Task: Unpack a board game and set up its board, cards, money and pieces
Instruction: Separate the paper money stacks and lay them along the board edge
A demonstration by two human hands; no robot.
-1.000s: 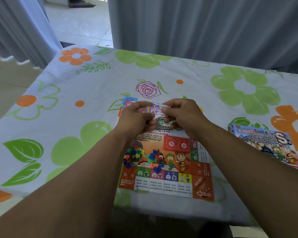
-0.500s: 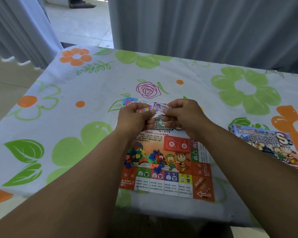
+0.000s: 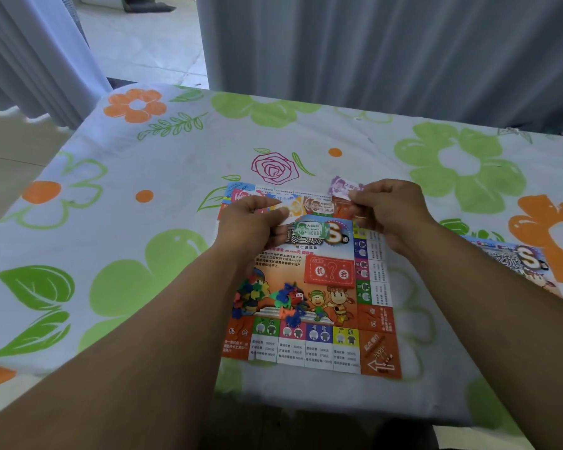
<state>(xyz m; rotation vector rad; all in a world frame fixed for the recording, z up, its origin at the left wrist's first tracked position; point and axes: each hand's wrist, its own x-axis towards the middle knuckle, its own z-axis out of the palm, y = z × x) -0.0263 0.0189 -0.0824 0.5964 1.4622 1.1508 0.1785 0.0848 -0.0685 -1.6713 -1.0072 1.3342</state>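
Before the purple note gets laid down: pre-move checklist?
1. Right hand pinches purple note: ok.
2. Purple note fully free of the other notes: cannot tell, their edges nearly meet in this view.
3. Left hand grips the other notes, fanned: ok.
4. Board unfolded, flat on the table: ok.
5. Cards stacked on the board: ok.
6. Pieces sorted: not ok, heaped on the board.
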